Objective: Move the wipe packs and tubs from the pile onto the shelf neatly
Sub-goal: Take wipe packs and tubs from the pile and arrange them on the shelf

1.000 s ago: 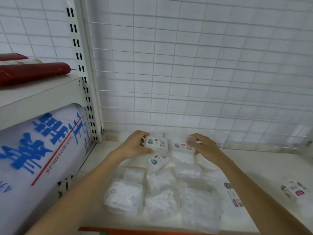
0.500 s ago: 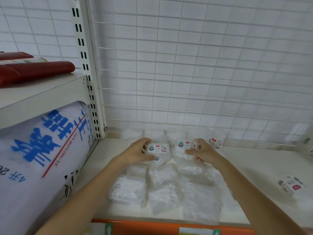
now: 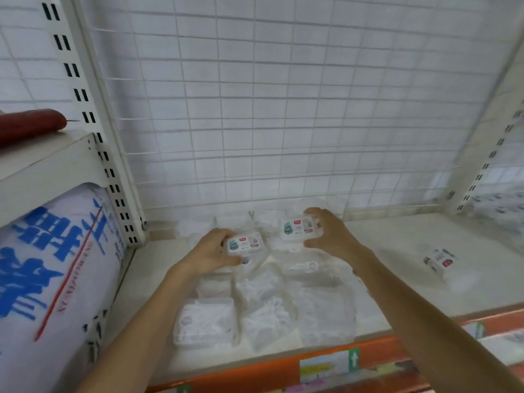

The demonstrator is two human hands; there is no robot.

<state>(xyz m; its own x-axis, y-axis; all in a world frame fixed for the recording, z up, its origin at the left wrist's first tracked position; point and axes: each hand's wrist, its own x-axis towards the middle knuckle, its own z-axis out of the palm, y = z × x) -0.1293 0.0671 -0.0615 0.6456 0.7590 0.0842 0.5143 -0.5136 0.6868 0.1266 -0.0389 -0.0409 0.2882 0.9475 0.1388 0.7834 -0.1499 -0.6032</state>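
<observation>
Holding one labelled wipe pack (image 3: 246, 244) in my left hand (image 3: 211, 252), fingers curled round its near end; my right hand (image 3: 330, 235) grips a second pack (image 3: 300, 229), lifted nearer the mesh back (image 3: 283, 109). Placing step, I judge: next, set both squarely behind the white packs (image 3: 255, 307) below my wrists. Soft, crinkled plastic; rectangular. A stray pack (image 3: 438, 260) lies well right on the shelf (image 3: 425, 290).

Wire grid (image 3: 283, 123) blocks behind packs (image 3: 263, 307)
</observation>
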